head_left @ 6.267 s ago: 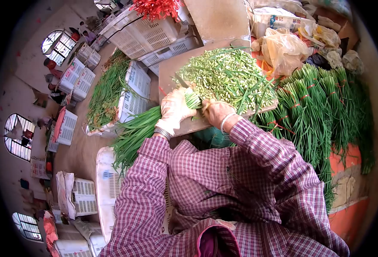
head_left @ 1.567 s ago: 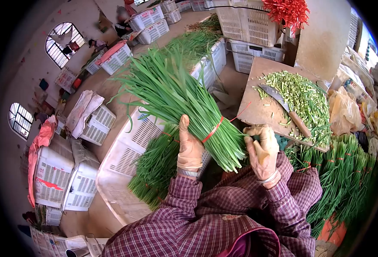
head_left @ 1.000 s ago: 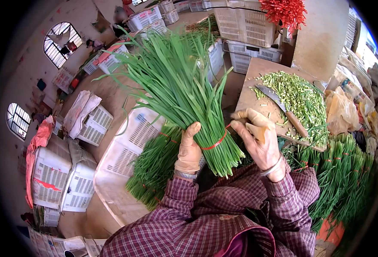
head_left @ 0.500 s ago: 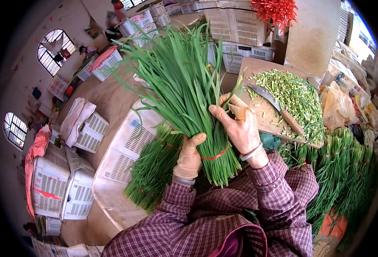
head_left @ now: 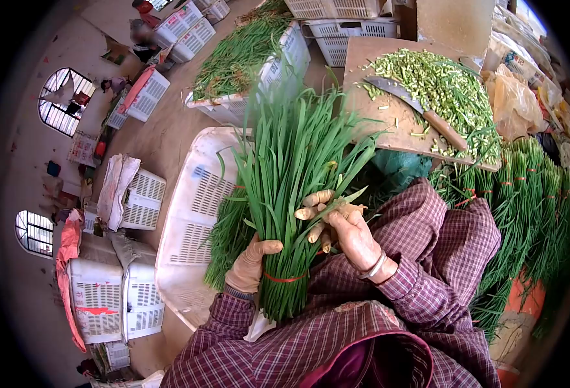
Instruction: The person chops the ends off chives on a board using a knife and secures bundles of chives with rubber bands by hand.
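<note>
A thick bunch of garlic chives (head_left: pixel 291 155), bound low down by a red band (head_left: pixel 285 279), stands upright before my chest with its cut ends down. My left hand (head_left: pixel 249 262) is wrapped round it just above the band, thumb across the front. At the bunch's right side, my right hand (head_left: pixel 356 242) is closed, its gloved fingertips curled on a few loose chive leaves (head_left: pixel 346 194). Both hands wear tan finger coverings. Behind the held bunch, more chives (head_left: pixel 223 239) lie in a white plastic crate (head_left: pixel 184 187), partly hidden.
A wooden board (head_left: pixel 362 113) at upper right carries a knife (head_left: pixel 445 129) and chopped green pieces (head_left: pixel 440 84). Several banded bunches (head_left: pixel 517 200) stand at right. A crate heaped with greens (head_left: pixel 249 55) stands ahead; covered white crates (head_left: pixel 97 284) are at left. People are in the background.
The bunch has come lower, closer to my body, and more upright. My right hand has moved from gripping the bunch to curling its fingers on leaves at its side. The view has tilted down.
</note>
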`<action>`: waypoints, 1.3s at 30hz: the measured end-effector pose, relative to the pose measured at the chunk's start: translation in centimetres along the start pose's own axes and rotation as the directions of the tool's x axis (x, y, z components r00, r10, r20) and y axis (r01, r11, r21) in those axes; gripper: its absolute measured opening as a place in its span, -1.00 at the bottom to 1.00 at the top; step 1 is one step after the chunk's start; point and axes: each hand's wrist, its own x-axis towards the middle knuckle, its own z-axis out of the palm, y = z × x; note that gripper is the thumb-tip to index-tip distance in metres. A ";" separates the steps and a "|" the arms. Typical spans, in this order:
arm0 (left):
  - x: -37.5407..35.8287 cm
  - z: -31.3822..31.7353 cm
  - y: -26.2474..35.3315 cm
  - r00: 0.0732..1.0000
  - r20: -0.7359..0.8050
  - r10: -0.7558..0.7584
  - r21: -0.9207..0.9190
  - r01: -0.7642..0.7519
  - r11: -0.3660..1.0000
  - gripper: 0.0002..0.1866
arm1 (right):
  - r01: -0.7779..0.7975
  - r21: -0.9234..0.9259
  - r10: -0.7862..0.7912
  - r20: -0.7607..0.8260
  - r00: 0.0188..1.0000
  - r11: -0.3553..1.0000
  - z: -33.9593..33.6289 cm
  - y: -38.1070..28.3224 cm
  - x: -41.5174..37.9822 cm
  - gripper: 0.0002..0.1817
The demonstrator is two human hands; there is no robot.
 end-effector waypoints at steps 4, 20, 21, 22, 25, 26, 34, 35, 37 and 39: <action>-0.4 -0.1 -1.9 0.999 -0.044 -0.011 -0.048 0.008 0.999 -0.27 | -0.089 -0.020 0.091 0.075 0.993 0.996 -0.9 -0.8 -0.2 -0.64; -1.2 -2.2 -3.8 0.989 -0.106 -0.103 -0.025 0.101 0.995 -0.32 | -0.058 0.735 -0.017 0.094 0.995 0.675 -6.3 -2.9 0.8 -0.72; -1.2 -2.9 -4.1 0.986 -0.112 -0.124 -0.026 0.122 0.992 -0.31 | 0.036 0.762 -0.094 0.033 0.995 0.646 -6.4 -4.0 0.8 -0.70; -1.2 -2.5 -3.9 0.986 -0.110 -0.126 -0.026 0.124 0.992 -0.31 | 0.076 0.761 -0.023 -0.079 0.997 0.644 -5.1 -5.9 0.2 -0.55; -1.2 -0.7 -3.1 0.989 -0.108 -0.103 -0.033 0.100 0.994 -0.30 | 0.096 0.181 -0.084 -0.074 0.994 0.979 -5.4 -6.5 0.3 -0.55; -1.2 -0.4 -3.0 0.989 -0.113 -0.097 -0.027 0.094 0.995 -0.30 | 0.087 -0.197 -0.105 -0.083 0.991 0.976 -5.5 -6.9 0.3 -0.69; -1.2 -0.2 -2.9 0.993 -0.096 -0.070 -0.004 0.070 0.998 -0.30 | 0.241 -0.939 -0.481 0.098 0.871 0.245 -4.1 -6.2 2.0 -0.81; -1.2 -0.3 -3.0 0.993 -0.094 -0.066 0.001 0.066 0.998 -0.31 | 0.308 -0.944 -0.536 0.200 0.820 0.119 -4.3 -5.6 2.4 -0.80; -1.1 -1.0 -3.2 0.994 -0.093 -0.061 0.005 0.061 0.998 -0.32 | 0.333 -0.939 -0.563 0.229 0.794 0.087 -4.2 -5.1 2.7 -0.80; -1.0 -1.9 -3.3 0.995 -0.053 -0.083 0.007 0.083 0.997 -0.34 | 0.344 -0.927 -0.597 0.194 0.779 0.148 -4.1 -4.7 2.9 -0.84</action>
